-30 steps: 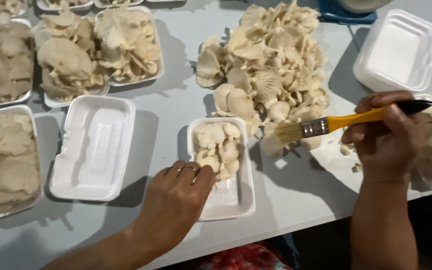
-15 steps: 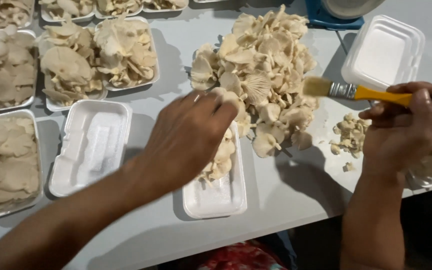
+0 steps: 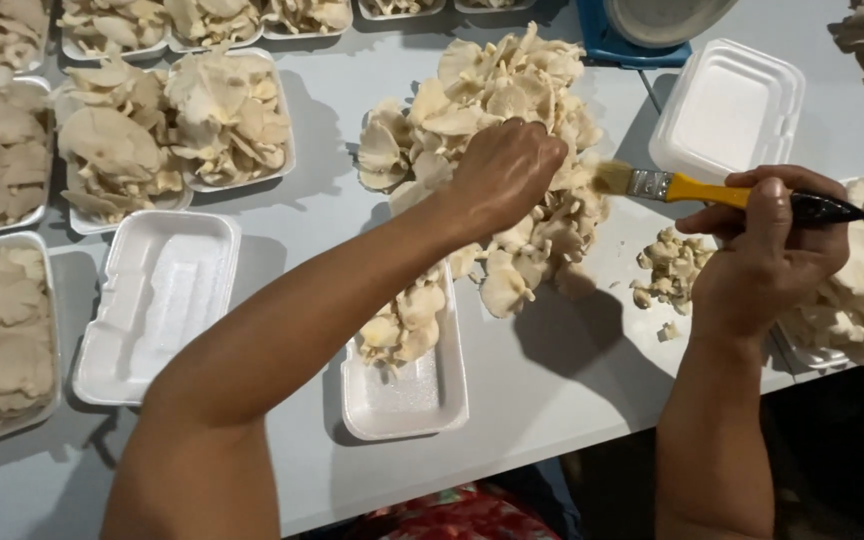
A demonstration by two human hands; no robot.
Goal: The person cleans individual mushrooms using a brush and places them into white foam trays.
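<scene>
Spreading across the pale grey table [image 3: 552, 400], filled foam trays of oyster mushrooms [image 3: 222, 110] line the far left, with an empty white foam tray [image 3: 157, 305] just beside them and nearer the table's edge. At centre sits a partly filled tray [image 3: 407, 385], a few mushrooms resting at its far end. Above it the left hand [image 3: 502, 175] reaches into the loose pile of oyster mushrooms [image 3: 492, 95], fingers curled down onto the caps; whether it has closed on a cluster cannot be told from this angle. To the right, the right hand [image 3: 767, 255] is wrapped firmly around a paintbrush [image 3: 712, 190] with a yellow-and-black handle, its bristles pointing at the pile's right edge, touching or almost so. Below the brush lies a small heap of mushroom trimmings [image 3: 670, 268]; beyond it stands another empty foam tray [image 3: 727, 110], and a blue scale [image 3: 642, 40] sits at the top edge. The caps look thin and brittle, so a light grip at the base of a cluster and soft, outward brush strokes would likely serve best, sparing the frilled edges from tearing.
</scene>
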